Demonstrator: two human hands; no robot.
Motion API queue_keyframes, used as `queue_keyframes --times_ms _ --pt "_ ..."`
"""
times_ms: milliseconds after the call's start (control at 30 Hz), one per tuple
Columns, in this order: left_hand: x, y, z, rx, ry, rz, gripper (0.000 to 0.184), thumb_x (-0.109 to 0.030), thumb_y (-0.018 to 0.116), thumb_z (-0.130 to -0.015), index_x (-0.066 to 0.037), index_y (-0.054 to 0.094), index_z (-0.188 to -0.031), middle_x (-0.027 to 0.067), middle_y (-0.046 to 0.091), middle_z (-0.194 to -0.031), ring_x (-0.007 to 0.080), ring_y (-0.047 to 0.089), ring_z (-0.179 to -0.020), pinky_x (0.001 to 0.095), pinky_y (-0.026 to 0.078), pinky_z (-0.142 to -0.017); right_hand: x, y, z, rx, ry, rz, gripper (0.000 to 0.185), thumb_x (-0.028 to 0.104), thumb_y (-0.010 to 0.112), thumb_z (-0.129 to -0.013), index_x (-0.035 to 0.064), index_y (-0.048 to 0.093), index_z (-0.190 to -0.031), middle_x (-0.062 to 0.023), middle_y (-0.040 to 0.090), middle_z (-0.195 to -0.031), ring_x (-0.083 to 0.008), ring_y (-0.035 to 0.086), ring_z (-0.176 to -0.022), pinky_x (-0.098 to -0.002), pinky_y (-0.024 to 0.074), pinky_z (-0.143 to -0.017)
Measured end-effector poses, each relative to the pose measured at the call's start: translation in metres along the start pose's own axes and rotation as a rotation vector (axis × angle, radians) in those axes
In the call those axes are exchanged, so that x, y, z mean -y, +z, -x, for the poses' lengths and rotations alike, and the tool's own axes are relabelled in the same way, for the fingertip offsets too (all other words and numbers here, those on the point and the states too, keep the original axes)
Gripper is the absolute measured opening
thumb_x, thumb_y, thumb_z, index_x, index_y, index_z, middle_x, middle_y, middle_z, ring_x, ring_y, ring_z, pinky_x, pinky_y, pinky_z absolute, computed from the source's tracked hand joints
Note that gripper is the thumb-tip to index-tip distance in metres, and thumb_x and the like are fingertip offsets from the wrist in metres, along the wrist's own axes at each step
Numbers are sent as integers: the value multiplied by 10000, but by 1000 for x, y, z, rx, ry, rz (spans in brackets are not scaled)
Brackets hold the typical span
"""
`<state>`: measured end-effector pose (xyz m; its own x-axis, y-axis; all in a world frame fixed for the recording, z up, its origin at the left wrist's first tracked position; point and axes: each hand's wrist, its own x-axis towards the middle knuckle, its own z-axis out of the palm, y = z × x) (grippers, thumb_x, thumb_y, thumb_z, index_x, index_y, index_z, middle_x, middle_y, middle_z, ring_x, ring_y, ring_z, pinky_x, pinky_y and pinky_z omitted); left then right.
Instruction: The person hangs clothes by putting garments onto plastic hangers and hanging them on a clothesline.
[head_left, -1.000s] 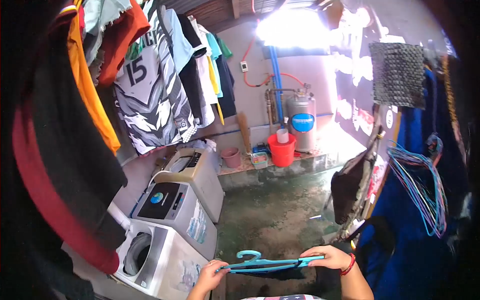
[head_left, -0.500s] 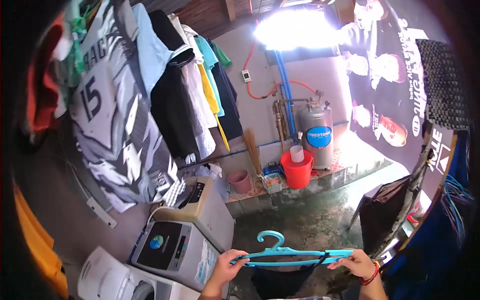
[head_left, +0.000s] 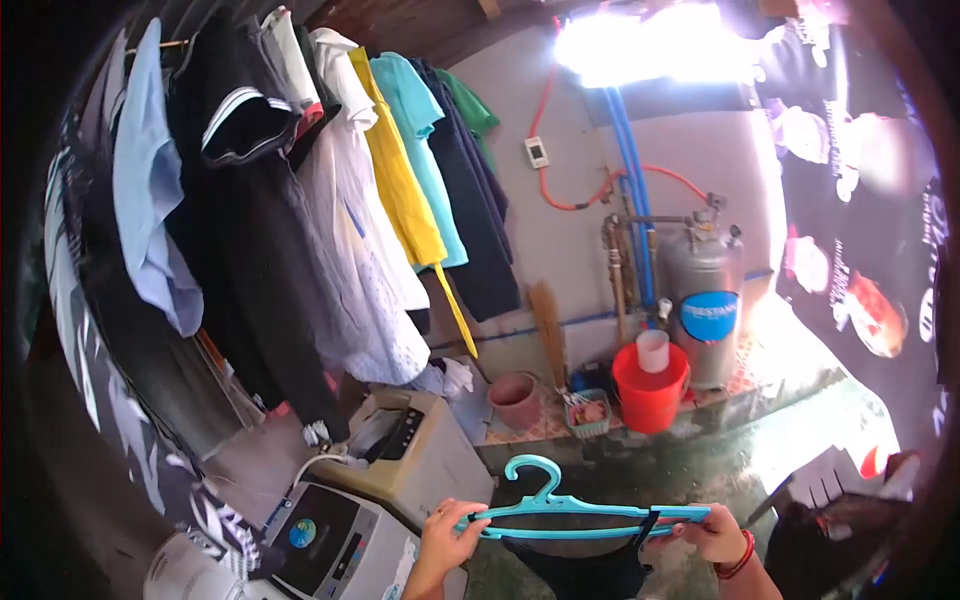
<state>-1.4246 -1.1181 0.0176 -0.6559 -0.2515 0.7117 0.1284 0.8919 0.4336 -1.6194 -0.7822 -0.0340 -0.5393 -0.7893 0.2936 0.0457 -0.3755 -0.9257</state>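
Note:
A turquoise plastic hanger (head_left: 560, 504) is held level in front of me, its hook pointing up. My left hand (head_left: 450, 540) is closed around the hanger's left end. My right hand (head_left: 715, 540), with a red bracelet at the wrist, grips the right end. Below the hanger hangs a dark garment (head_left: 580, 572), with a thin black strap looped over the bar near my right hand. Another bit of black strap shows by my left fingers. The garment's lower part is cut off by the frame's bottom edge.
Clothes (head_left: 270, 230) hang in a row at the left. Below them stand a beige washing machine (head_left: 430, 450) and a grey one (head_left: 320, 540). On a tiled ledge are a red bucket (head_left: 650, 400), a pinkish pot (head_left: 514, 402), a basket (head_left: 588, 420) and a steel tank (head_left: 710, 350).
My view has turned left and moved closer to the hanging clothes, so the ledge things appear farther right. Both hands still hold the hanger, with little change in their grip.

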Motion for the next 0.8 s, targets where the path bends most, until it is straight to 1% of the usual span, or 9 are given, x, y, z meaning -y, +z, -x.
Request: queue_keyframes --times_ms 133,233,333,367,500,567,633,733,800 --pt "38 17 -28 -67 -90 -103 341 -130 772 -718 -52 640 -1022 82 690 -913 274 615 -839 360 473 -762 -12 -30 -96 74 -59 -87 180 -35 489 -937 -85 587 -1080 -168 655 -1003 -300 679 -913 -385 558 -813" --pt "66 22 -46 -131 -99 -148 384 -200 747 -770 -28 606 -1083 100 664 -997 240 605 -930 352 459 -836 -20 -48 -157 80 -46 -117 181 -40 485 -935 -90 587 -1076 -175 659 -982 -304 683 -889 -392 568 -798" --pt "109 28 -67 -277 -134 -89 366 -230 673 -839 14 584 -1098 132 627 -1078 238 588 -971 345 446 -866 -41 -71 -213 65 -75 -107 182 -51 479 -930 -96 589 -1069 -181 663 -962 -308 688 -853 -393 580 -770" --pt "125 30 -76 -297 -134 -110 313 -200 594 -889 31 579 -1099 140 610 -1085 218 582 -962 339 441 -877 -46 -79 -232 54 -93 -107 181 -55 478 -929 -97 591 -1063 -185 664 -958 -309 690 -843 -393 584 -759" --pt "207 49 -118 -462 -266 63 251 -133 541 -922 35 580 -1105 125 612 -1064 184 591 -922 317 461 -856 -37 -93 -299 -12 -148 -105 168 -42 476 -928 -108 602 -1019 -211 663 -937 -338 689 -800 -410 595 -719" --pt "221 63 -159 -481 -273 186 229 -115 522 -932 35 589 -1091 119 611 -1056 180 591 -912 310 462 -846 -41 -104 -329 -53 -214 -136 173 -8 494 -926 -124 596 -1003 -224 665 -917 -355 689 -763 -420 595 -697" --pt "239 69 -200 -451 -228 172 225 -92 505 -936 36 582 -1105 118 609 -1056 175 591 -917 301 465 -835 -32 -115 -358 -38 -269 -111 186 16 505 -925 -129 594 -998 -224 665 -896 -353 689 -747 -415 595 -676" --pt "253 72 -259 -368 -102 197 281 -147 503 -960 27 544 -1178 114 596 -1110 179 591 -936 308 462 -858 -11 -134 -404 0 -363 -38 229 84 550 -928 -131 592 -995 -226 664 -845 -348 690 -717 -407 591 -630" --pt "259 73 -294 -402 -31 293 343 -194 480 -980 26 491 -1244 127 586 -1146 192 592 -945 324 453 -883 11 -144 -440 104 -488 28 284 157 538 -938 -117 576 -1000 -249 658 -913 -338 689 -714 -428 600 -573"
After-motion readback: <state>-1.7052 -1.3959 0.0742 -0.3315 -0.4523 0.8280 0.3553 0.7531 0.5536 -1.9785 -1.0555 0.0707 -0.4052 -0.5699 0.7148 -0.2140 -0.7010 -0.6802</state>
